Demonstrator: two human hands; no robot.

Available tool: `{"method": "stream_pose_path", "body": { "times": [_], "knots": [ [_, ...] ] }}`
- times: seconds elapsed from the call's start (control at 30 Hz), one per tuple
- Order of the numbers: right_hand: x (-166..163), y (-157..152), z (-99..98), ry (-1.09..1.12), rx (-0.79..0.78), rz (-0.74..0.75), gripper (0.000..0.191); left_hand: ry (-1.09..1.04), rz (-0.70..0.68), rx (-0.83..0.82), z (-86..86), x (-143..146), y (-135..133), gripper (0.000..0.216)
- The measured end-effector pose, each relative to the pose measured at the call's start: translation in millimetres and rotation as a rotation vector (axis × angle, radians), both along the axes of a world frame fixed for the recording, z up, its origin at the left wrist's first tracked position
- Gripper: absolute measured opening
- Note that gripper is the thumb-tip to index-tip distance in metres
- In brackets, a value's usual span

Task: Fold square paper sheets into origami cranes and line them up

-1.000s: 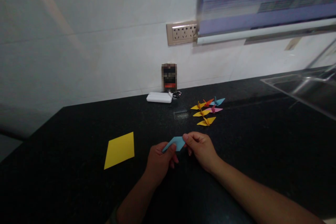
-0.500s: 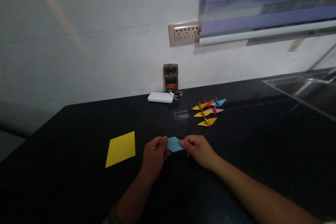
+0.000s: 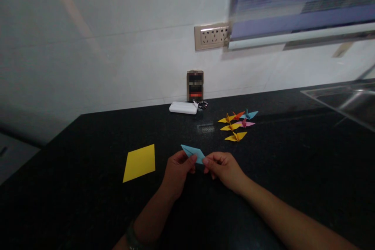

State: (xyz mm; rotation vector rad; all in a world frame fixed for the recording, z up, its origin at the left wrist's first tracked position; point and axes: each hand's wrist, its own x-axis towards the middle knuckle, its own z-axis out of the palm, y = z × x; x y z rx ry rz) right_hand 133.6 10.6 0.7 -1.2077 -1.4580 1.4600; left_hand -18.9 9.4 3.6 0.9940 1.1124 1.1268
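Both my hands pinch a small folded blue paper [image 3: 191,152] just above the black counter [image 3: 88,203]. My left hand [image 3: 177,171] grips its left side with thumb and fingers closed. My right hand [image 3: 224,168] pinches its right end. The paper's pointed tip sticks out up and to the left. A flat yellow paper sheet [image 3: 140,162] lies on the counter to the left of my left hand. Several folded paper cranes [image 3: 238,123] in yellow, orange, pink and blue sit behind my right hand.
A white oblong case [image 3: 184,108] and a small dark box [image 3: 195,85] stand at the wall behind. A wall socket [image 3: 211,37] is above them. A metal sink [image 3: 345,99] is set into the counter at the far right. The counter's left edge runs diagonally.
The blue paper was turned between my fingers, and its tip now points up-left. My hands stay close together at the same spot; the view shifted slightly.
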Motion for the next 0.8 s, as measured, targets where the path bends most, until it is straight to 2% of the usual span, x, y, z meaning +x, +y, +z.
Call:
{"method": "stream_pose_path", "body": {
  "times": [0.1,0.27,0.37,0.6,0.8],
  "knots": [
    [-1,-1,-2.5,-0.053,0.079,0.005,0.025,0.013,-0.035,-0.015,-0.3,0,-1,0.018],
    [1,-1,-3.7,-0.176,0.412,-0.215,0.014,0.146,-0.053,0.031,1.1,3,-4,0.018],
    [3,-1,-1.9,-0.272,0.513,-0.234,0.005,0.179,-0.042,0.01,-1.1,6,-5,0.019],
    [3,-3,-1.0,-0.309,0.55,-0.216,0.003,0.299,-0.054,0.083,-11.3,3,-4,0.024],
    [2,-2,-3.1,-0.286,0.532,-0.225,0.004,0.378,-0.044,0.111,-8.2,2,-5,0.025]
  ]
}}
